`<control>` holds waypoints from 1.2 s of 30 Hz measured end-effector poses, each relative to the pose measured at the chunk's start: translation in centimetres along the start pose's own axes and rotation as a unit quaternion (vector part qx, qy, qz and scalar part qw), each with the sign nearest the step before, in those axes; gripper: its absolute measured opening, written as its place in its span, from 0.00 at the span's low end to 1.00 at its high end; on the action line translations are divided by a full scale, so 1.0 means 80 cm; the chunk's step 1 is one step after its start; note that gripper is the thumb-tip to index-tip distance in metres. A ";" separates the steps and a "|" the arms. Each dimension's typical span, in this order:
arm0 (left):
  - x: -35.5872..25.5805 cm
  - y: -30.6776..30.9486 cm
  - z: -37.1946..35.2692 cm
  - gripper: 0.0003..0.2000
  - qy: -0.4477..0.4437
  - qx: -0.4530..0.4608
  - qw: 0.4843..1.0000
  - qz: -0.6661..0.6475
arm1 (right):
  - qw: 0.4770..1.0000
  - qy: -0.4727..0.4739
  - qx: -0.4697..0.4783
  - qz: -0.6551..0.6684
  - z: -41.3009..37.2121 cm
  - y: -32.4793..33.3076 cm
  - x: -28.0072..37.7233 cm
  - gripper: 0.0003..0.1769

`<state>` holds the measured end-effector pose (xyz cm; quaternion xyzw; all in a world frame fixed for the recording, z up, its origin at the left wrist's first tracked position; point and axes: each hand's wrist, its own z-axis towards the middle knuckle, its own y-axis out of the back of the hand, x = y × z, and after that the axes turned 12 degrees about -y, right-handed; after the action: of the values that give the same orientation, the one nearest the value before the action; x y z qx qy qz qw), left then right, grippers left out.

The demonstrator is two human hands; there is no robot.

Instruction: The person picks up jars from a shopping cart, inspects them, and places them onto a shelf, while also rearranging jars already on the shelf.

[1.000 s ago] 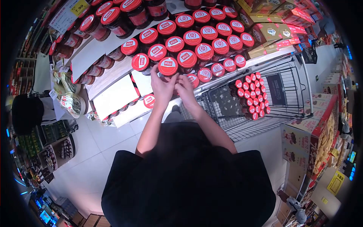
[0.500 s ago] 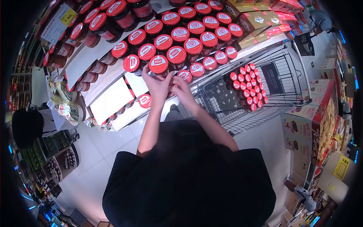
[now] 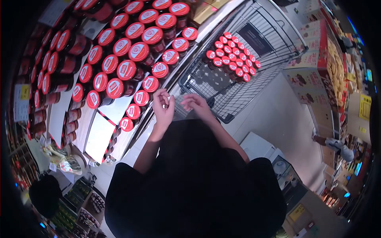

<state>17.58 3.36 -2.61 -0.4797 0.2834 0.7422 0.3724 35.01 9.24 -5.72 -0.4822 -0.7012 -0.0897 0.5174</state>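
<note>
Red-lidded jars stand upright on the shelf beside the left hand; others crowd the cart, presumably packed to brace each other. The left and right hand's fingers hang loosely parted, seemingly empty.

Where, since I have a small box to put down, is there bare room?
The white board is bare, bordered on its right by jars. A smaller white patch lies between the main jar block and the row nearest the left hand. In the cart, bare mesh shows right of the jar cluster. Both block and cluster are tightly crowded.
</note>
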 end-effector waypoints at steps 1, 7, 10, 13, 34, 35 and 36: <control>0.003 -0.020 0.006 0.18 0.016 0.033 0.999 -0.006 | 1.000 0.007 -0.021 0.000 -0.006 0.009 0.001 0.16; 0.055 -0.132 0.040 0.17 0.062 0.293 0.952 0.062 | 0.990 -0.003 -0.134 0.041 -0.038 0.092 -0.003 0.14; 0.103 -0.186 0.042 0.19 0.109 0.369 0.917 0.106 | 0.981 -0.011 -0.188 0.042 -0.049 0.138 -0.001 0.14; 0.166 -0.232 0.030 0.22 0.087 0.399 0.900 0.151 | 0.973 -0.007 -0.230 0.036 -0.052 0.187 -0.003 0.13; 0.369 -0.494 0.075 0.45 0.176 0.429 0.783 0.415 | 0.964 -0.096 -0.245 0.037 -0.032 0.363 -0.032 0.13; 0.368 -0.494 0.074 0.44 0.167 0.420 0.790 0.414 | 0.963 -0.085 -0.252 0.049 -0.033 0.361 -0.032 0.13; 0.373 -0.493 0.070 0.41 0.157 0.408 0.796 0.419 | 0.963 -0.101 -0.249 0.016 -0.036 0.361 -0.022 0.13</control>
<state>39.44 38.25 -30.48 -0.2280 0.7878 0.5556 0.1370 59.03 21.41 -16.62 -0.6135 -0.6975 -0.2037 0.3093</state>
